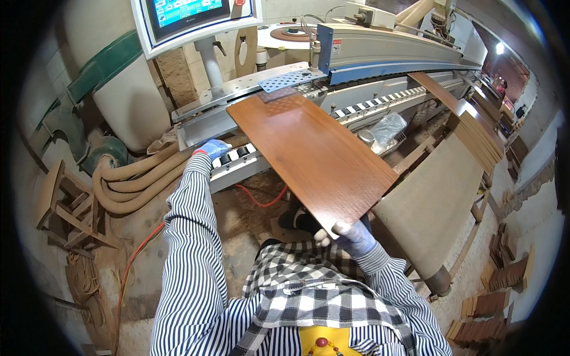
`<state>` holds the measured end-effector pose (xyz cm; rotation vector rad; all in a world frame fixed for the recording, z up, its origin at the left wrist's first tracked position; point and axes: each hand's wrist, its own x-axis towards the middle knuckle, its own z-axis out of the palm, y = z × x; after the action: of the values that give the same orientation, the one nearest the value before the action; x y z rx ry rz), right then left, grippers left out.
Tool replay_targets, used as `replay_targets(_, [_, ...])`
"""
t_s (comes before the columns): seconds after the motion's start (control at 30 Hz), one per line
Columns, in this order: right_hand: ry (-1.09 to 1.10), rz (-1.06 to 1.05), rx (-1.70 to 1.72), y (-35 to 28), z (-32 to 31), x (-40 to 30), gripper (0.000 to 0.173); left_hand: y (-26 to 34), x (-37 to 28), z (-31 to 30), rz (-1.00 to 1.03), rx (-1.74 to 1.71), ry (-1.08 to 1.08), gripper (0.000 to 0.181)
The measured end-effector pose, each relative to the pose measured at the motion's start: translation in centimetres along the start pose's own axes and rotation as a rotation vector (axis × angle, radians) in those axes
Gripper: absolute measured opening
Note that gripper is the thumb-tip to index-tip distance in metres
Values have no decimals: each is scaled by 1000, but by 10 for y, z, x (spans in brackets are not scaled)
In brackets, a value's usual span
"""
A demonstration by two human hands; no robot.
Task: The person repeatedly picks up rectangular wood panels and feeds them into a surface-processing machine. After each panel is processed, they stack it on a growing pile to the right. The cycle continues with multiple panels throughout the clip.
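A reddish-brown wood-grain panel (311,155) lies over the roller rail (236,167) of an edge banding machine (392,53), its far end by the perforated blue plate (291,80). My right hand (354,238), in a blue and white glove, grips the panel's near corner, thumb on top and other fingers partly hidden beneath. My left hand (213,149), in a similar glove, rests at the left end of the roller rail, apart from the panel; its fingers are partly hidden, and whether they grip the rail is unclear.
A belt conveyor (432,200) stands at the right, with stacked panels (478,138) beyond. Ribbed hoses (138,191) and a wooden stool (71,209) are at the left. A red air hose (262,204) lies under the rail. A control screen (189,13) stands above. A person is far off at the right.
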<state>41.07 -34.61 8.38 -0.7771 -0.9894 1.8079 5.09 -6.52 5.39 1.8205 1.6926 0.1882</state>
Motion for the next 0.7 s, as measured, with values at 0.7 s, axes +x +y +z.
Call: replay_targets(0.7, [97, 88, -193, 33, 28, 10, 34, -1, 4, 1, 15, 32, 10, 37])
